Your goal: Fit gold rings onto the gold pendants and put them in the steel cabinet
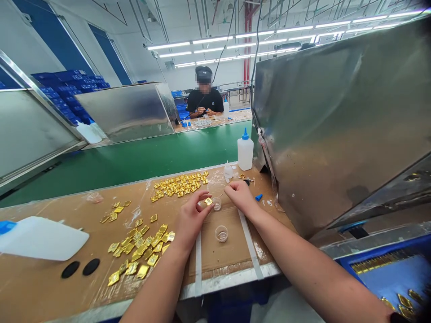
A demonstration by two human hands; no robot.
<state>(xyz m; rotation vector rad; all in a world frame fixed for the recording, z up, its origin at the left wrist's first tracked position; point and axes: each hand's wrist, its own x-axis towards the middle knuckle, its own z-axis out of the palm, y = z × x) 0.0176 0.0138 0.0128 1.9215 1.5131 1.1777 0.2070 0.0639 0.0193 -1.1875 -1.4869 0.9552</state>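
My left hand [194, 215] pinches a small gold metal piece [208, 202] between thumb and fingers, above the cardboard work surface. My right hand [239, 195] is closed on a thin stick [221, 194] whose tip points left toward the piece. Just under and beside the gold piece is a small clear cup [217, 204]. A second clear cup [221, 233] stands nearer to me on the cardboard. Loose gold pieces [141, 244] lie scattered to the left of my left forearm, and another cluster of gold pieces [180, 184] is spread behind my left hand.
A white bottle with blue cap [245, 150] and a small dropper bottle [228, 171] stand at the back. A large white bottle [43, 237] lies at left near two black ovals [90, 267]. A metal panel [336, 121] rises at right. Across the green belt [151, 154] sits a person [205, 96].
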